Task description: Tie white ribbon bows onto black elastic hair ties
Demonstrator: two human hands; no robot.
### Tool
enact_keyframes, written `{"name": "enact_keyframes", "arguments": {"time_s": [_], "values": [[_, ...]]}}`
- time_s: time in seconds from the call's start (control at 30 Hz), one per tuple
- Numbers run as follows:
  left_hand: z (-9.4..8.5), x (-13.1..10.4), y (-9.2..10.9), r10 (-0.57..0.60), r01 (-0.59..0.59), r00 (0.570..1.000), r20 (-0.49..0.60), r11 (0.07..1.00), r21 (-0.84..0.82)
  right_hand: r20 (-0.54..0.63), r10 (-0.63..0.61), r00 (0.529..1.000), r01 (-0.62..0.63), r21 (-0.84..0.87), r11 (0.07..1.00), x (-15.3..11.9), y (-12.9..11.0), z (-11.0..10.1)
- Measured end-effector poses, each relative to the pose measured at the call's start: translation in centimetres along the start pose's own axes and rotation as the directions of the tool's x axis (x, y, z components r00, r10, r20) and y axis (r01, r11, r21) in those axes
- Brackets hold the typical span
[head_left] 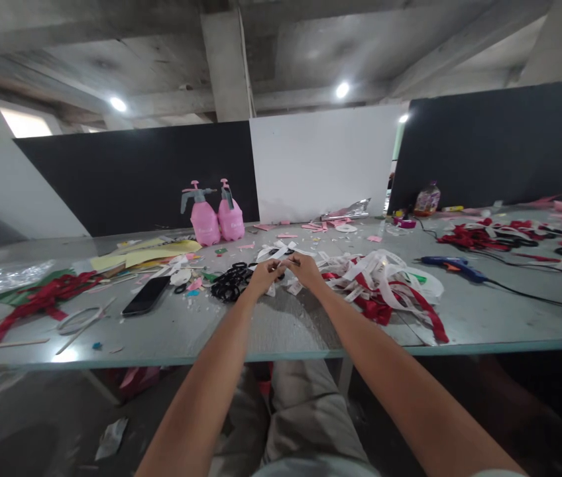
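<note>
Left hand: left hand (265,275), frame centre, fingers pinched on a thin white ribbon strip (281,264).
Right hand: right hand (305,270) pinches the same strip.
Beneath: grey worktop (271,328); black scissors pile (230,281) just left.

Both forearms bare, no sleeves, watch or gloves in view. Left hand (264,276) and right hand (305,268) bare too. Grey-beige trousers over the knees; pale light-grey shirt hem at bottom edge.
</note>
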State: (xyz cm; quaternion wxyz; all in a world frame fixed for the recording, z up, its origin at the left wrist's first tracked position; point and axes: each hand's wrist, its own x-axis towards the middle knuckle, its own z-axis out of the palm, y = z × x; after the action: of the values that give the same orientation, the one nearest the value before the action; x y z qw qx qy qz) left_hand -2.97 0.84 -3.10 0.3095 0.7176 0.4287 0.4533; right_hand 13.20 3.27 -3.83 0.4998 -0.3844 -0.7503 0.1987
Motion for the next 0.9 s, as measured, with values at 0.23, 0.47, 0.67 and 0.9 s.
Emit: {"name": "enact_keyframes", "arguments": {"time_s": [0.23, 0.47, 0.67, 0.9], "values": [[-1.2, 0.5, -0.7, -0.016, 0.025, 0.982, -0.187, 0.999, 0.047, 0.051, 0.037, 0.998, -0.037, 0.013, 0.999, 0.6, 0.1, -0.5], [-1.3, 0.4, 0.2, -0.164, 0.083, 0.95, -0.266, 0.953, -0.292, 0.295, 0.233, 0.927, -0.327, 0.326, 0.887, 0.2, -0.9, -1.1], [-1.3, -0.4, 1.7, -0.256, 0.183, 0.965, -0.048, 0.798, -0.574, 0.461, 0.23, 0.857, -0.514, 0.728, 0.454, -0.1, -2.2, -2.6], [-1.5, -1.0, 2.8, -0.249, 0.275, 0.958, 0.144, 0.651, -0.707, 0.296, 0.274, 0.915, -0.379, 0.863, 0.333, 0.0, -2.5, -3.6]]}}
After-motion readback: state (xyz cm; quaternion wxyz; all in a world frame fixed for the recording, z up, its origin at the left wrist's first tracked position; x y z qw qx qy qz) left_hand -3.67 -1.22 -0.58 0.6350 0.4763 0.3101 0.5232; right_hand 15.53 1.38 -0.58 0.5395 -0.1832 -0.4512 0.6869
